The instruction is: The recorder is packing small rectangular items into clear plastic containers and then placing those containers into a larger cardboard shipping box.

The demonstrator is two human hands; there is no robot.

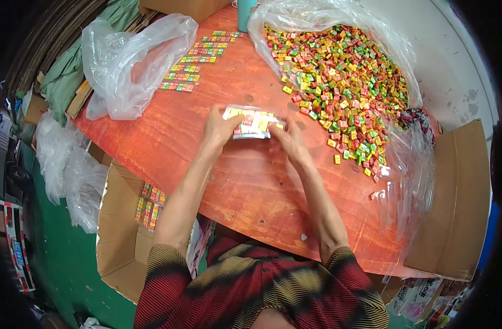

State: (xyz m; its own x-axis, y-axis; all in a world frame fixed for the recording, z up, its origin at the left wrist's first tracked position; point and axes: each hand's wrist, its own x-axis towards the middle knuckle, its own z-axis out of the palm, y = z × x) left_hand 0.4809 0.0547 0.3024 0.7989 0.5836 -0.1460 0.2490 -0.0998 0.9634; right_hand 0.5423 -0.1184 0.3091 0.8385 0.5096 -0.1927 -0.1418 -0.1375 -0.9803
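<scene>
Above the middle of the red table, a clear flat packet [251, 122] of small yellow and red blocks is held level between my two hands. My left hand [220, 127] closes on its left end, thumb across the top. At the opposite end, my right hand [289, 142] pinches the edge; its fingertips are slightly blurred. The blocks look like wrapped candies. A large pile of loose candies [344, 82] in red, yellow, green and orange spills from an open clear plastic bag [317, 11] to the right of my hands.
Rows of candies [179, 77] lie at the far left of the table [251, 186], beside a crumpled plastic bag [119, 71]. An open carton [116, 230] holding several packets stands below its left edge. Another carton [454, 203] stands right. A teal bottle [245, 15] is at the back.
</scene>
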